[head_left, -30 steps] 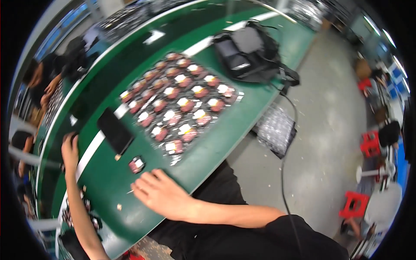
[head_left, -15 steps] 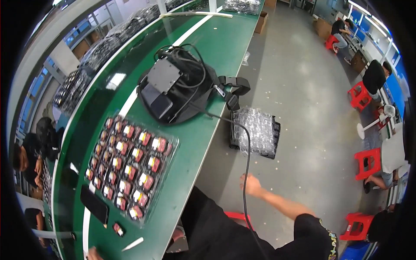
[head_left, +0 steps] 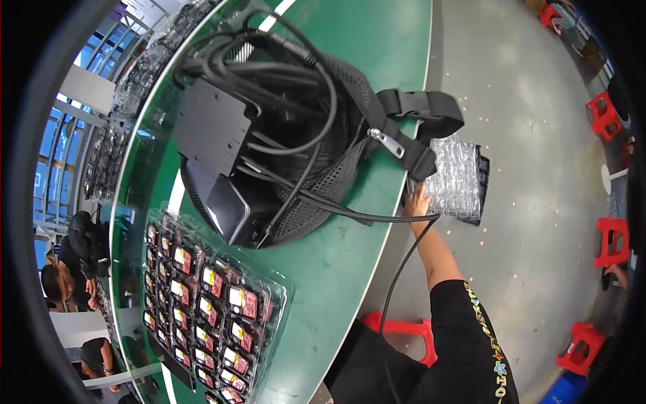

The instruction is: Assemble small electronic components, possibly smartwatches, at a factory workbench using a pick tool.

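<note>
Beyond the right edge of the green table (head_left: 350,283), my right hand (head_left: 419,203) reaches a stack of clear plastic trays (head_left: 456,176). Its fingers are stretched out at the stack's near left edge and touch it; their tips are partly hard to make out. Nothing is plainly gripped. My left hand is out of view. On the table lies a clear compartment tray (head_left: 279,296) filled with several small dark red and black parts (head_left: 243,301) bearing white and yellow labels. Part of a flat black phone-like slab (head_left: 176,370) shows beside it.
A black mesh bag (head_left: 316,209) with a strap, loose cables and a dark metal box (head_left: 214,124) takes up the table's middle. One black cable (head_left: 393,283) hangs past the table edge near my arm. A red stool (head_left: 410,330) stands close by. People sit at the far left.
My right hand has moved forward from above the floor to the tray stack. My left hand has left the view. The view has shifted, so the bag looks larger and closer.
</note>
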{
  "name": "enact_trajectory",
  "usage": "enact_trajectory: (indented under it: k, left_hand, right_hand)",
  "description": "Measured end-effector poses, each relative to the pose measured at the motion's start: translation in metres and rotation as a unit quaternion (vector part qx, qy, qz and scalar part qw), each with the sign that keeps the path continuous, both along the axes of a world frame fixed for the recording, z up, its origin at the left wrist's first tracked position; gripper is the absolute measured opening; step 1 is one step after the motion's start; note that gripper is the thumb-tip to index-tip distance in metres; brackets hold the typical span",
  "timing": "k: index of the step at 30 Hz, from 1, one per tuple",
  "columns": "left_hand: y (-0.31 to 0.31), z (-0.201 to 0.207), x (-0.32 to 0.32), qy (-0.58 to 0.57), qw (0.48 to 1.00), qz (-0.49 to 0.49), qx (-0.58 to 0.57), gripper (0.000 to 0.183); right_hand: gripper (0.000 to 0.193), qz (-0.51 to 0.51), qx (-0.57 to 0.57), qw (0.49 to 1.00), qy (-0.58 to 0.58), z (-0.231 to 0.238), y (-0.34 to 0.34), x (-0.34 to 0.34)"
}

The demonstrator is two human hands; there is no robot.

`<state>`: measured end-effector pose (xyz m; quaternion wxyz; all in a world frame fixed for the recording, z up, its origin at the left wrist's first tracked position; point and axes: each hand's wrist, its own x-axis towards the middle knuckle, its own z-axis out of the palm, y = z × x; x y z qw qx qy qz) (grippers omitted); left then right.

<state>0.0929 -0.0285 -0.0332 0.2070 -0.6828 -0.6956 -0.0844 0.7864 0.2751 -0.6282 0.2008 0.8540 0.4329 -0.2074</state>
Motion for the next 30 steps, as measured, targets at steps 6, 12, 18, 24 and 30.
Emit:
enact_trajectory:
  k: [6, 12, 18, 24, 30]
  left_hand:
    - [0.017, -0.015, -0.021, -0.07, 0.997, 0.031, -0.013, 0.014]
    - [-0.002, 0.014, 0.017, 0.01, 0.999, 0.043, 0.008, 0.013]
    - [0.002, -0.001, 0.0, -0.034, 0.999, 0.009, 0.023, 0.012]
    - [0.002, 0.006, 0.005, -0.104, 0.994, 0.023, 0.007, 0.018]
    - [-0.002, 0.003, -0.008, -0.135, 0.99, -0.006, 0.035, 0.021]
  right_hand:
    - [0.07, 0.055, 0.051, 0.964, -0.256, -0.079, -0.064, 0.059]
    - [0.07, 0.056, 0.124, 0.991, 0.01, 0.033, -0.018, -0.055]
    - [0.072, 0.007, 0.303, 0.947, -0.108, 0.135, -0.05, 0.017]
    - [0.064, -0.02, 0.646, 0.761, -0.054, 0.331, -0.143, 0.097]
    - [0.042, -0.056, 0.785, 0.616, -0.01, 0.569, -0.237, 0.089]
